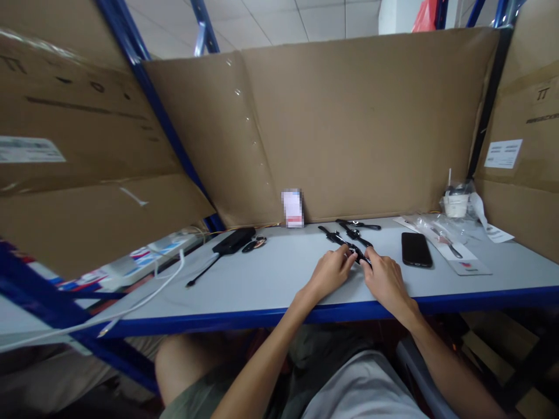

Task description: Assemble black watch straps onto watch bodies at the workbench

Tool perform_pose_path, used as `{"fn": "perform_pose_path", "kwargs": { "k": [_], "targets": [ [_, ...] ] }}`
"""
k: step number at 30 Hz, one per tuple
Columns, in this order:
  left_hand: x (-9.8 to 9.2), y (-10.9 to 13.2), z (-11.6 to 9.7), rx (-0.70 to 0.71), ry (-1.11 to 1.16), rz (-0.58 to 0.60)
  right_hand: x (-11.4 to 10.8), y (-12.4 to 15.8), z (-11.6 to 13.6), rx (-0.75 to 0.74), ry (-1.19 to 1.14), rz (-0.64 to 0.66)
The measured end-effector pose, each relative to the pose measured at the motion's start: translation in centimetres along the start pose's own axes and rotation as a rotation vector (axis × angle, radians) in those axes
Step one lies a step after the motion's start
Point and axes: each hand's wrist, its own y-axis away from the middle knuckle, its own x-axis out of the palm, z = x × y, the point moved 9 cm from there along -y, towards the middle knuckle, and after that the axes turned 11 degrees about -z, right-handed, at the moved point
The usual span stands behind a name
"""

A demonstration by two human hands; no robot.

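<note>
Cardboard panel [371, 122] stood along the back of the worktop [262, 273], wider than anything else in view, with a left carton [78, 110] and a right carton [524, 110] at the sides. Blue edging [244, 321] ran along the worktop's front. Beyond its left end a white power strip [151, 259] lay with a white cable [174, 276] looping off it. Packaging card [467, 259] rested at the right, clear plastic [430, 226] partly over it. Past the edging, the person's left hand [334, 270] and right hand [384, 276] were close together, right of the middle. A black phone [417, 250] lay flat between the right hand and the card, a black box [236, 240] sat well off to the left, a blurred upright screen [292, 208] leaned near the panel, and a white cup [456, 205] stood in the back right corner. Smaller still, a black tool [360, 256] was between the hands, each grip closed on it with bent fingers; whether it touched the surface could not be told. Similar black tools [354, 233] lay just behind. Smallest were dark oval pieces [254, 244] beside the box.
</note>
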Motion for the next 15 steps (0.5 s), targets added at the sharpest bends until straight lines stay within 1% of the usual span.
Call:
{"fn": "perform_pose_path", "kwargs": {
  "k": [4, 7, 11, 13, 15],
  "targets": [
    [-0.3, 0.4, 0.1, -0.033, 0.089, -0.028, 0.1, 0.1, 0.2, -0.014, -0.012, 0.026],
    [-0.4, 1.3, 0.5, -0.125, 0.099, -0.041, 0.2, 0.5, 0.5, -0.031, -0.020, 0.064],
    [-0.3, 2.8, 0.5, -0.216, 0.031, -0.046, 0.5, 1.3, 0.7, -0.052, -0.016, 0.118],
    [-0.3, 3.2, 0.2, -0.217, -0.046, -0.031, 0.7, 1.6, 0.7, -0.050, -0.028, 0.125],
    [-0.4, 3.4, -0.2, -0.172, -0.194, 0.006, 0.8, 1.6, 0.5, -0.042, -0.064, 0.127]
  ]
}}
